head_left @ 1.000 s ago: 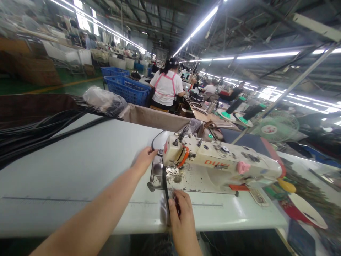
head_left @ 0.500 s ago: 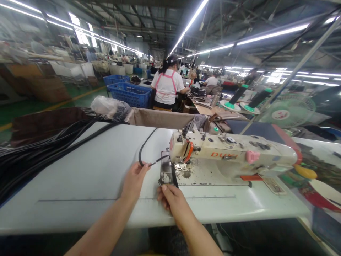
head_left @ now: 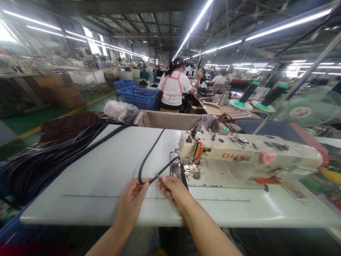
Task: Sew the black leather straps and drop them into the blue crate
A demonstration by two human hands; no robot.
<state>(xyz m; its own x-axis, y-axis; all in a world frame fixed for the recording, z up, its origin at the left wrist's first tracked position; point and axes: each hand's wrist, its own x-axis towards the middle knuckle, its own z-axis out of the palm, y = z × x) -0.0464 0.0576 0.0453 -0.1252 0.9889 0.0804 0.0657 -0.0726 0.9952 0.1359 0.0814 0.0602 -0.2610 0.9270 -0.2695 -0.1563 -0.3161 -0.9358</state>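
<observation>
My left hand point(head_left: 135, 195) pinches a thin black strip point(head_left: 148, 155) between thumb and fingers above the white table. From there the strip bends back toward the table's far edge, and its other side runs up to the sewing machine point(head_left: 239, 153). Close beside it, my right hand point(head_left: 172, 188) is closed on a small pointed metal tool point(head_left: 157, 175), whose tip is at the strip. Most of the tool is hidden in the fingers.
A thick bundle of black strips point(head_left: 53, 160) lies over the table's left side. Beyond the table are blue baskets point(head_left: 138, 97) and a seated person in a white shirt point(head_left: 173, 89). Thread cones point(head_left: 247, 94) and a green fan point(head_left: 303, 110) stand at the right.
Both hands and the strip are lower in the view. The right hand's tool has come up to the strip beside the left fingers. The view has shifted left.
</observation>
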